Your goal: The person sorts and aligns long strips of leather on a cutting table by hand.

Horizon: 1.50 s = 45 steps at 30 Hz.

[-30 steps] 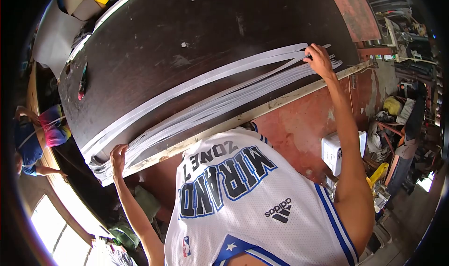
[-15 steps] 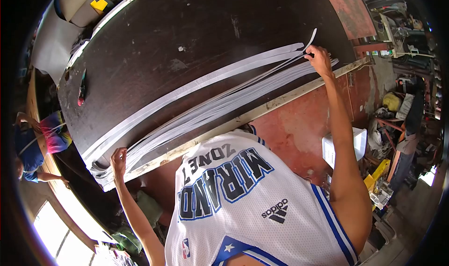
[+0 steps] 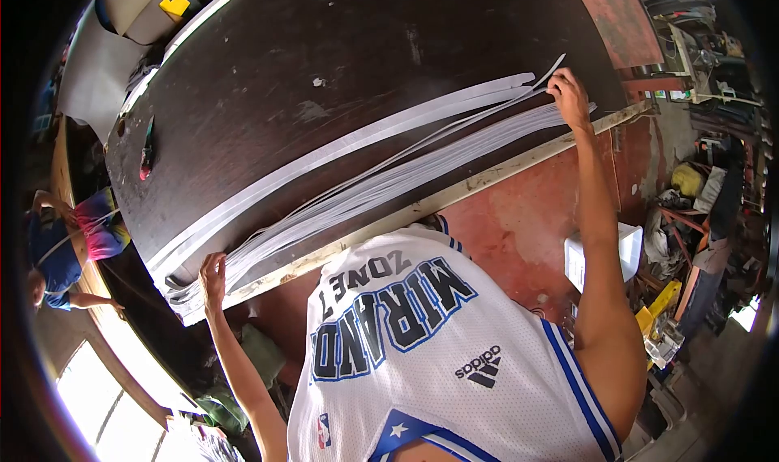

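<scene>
Long, thin pale strips lie across a dark table (image 3: 357, 72), running from lower left to upper right. My right hand (image 3: 570, 98) is closed in a pinch at the far right ends of a few narrow strips (image 3: 454, 126), one pale tip sticking up past the fingers. Below them lies a thick bundle of strips (image 3: 389, 181) along the table's near edge. My left hand (image 3: 213, 279) has its fingers curled together at the bundle's left end; its grip there is partly hidden. Wider pale strips (image 3: 324, 153) lie flat on the far side of the bundle.
A red-handled tool (image 3: 147, 157) lies on the table's left side. At the far left is another person (image 3: 63, 251). A white container (image 3: 604, 255) stands below the table at right, near cluttered racks. A reddish panel (image 3: 618, 19) adjoins the table's far right corner.
My right hand has shifted slightly right and up, and the raised strip tip now leans further right. The narrow strips lie a little apart from the bundle. My left hand has barely moved.
</scene>
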Motion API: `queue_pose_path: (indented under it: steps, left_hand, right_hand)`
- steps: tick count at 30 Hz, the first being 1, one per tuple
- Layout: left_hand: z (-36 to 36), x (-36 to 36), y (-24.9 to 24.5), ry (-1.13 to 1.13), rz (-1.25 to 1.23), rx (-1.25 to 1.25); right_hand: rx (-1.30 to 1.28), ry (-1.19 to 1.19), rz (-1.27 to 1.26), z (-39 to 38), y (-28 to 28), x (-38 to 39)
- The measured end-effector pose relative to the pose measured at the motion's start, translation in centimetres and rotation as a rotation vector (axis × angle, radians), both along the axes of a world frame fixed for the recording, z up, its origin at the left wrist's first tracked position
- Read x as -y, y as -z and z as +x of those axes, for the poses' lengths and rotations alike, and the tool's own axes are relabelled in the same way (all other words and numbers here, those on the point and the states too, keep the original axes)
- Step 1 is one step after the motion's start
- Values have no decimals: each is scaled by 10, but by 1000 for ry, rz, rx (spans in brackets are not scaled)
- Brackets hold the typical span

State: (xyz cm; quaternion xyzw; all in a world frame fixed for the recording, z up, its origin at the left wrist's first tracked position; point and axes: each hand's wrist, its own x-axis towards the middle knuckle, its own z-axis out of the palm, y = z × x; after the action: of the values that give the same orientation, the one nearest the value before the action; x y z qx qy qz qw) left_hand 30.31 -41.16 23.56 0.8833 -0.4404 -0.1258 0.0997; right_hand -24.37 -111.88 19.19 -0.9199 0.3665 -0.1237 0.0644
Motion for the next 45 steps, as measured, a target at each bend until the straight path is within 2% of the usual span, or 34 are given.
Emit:
queue_pose_path:
  steps: [2, 9, 14, 26, 30, 33, 34, 36, 38, 40, 42, 45]
  left_hand:
    - [-1, 1, -2, 26, -1, 18]
    - [-4, -2, -6, 8, 55, 40]
    - [-2, -6, -4, -52, 44, 6]
    - [-3, -6, 0, -79, 73, 20]
    - [-9, -2, 0, -109, 127, 38]
    - [-23, 15, 1, -116, 85, -15]
    - [-29, 22, 2, -110, 47, -46]
    - [-26, 18, 7, -103, 46, -59]
    - [-31, 24, 13, -18, 13, 4]
    - [-29, 21, 18, -25, 13, -3]
    - [-27, 18, 19, -58, -20, -16]
    - [-30, 27, 21, -62, -18, 21]
  right_hand:
    - [94, -40, -123, -4, -3, 4]
    - [-17, -118, -78, -4, -5, 27]
    - [6, -133, -118, -10, 1, 41]
    - [-48, -61, -106, -38, 2, 90]
    - [-99, 26, -75, -27, -9, 77]
    - [-64, -184, -51, -8, -22, 53]
    - [-65, -187, -49, -11, -17, 56]
    - [-147, -342, -44, -8, -16, 46]
    - [-115, -330, 25, -22, -16, 47]
    - [-144, -302, 150, -39, -13, 50]
    - [-60, -315, 127, -40, -23, 35]
    - [-279, -223, 188, -44, -29, 39]
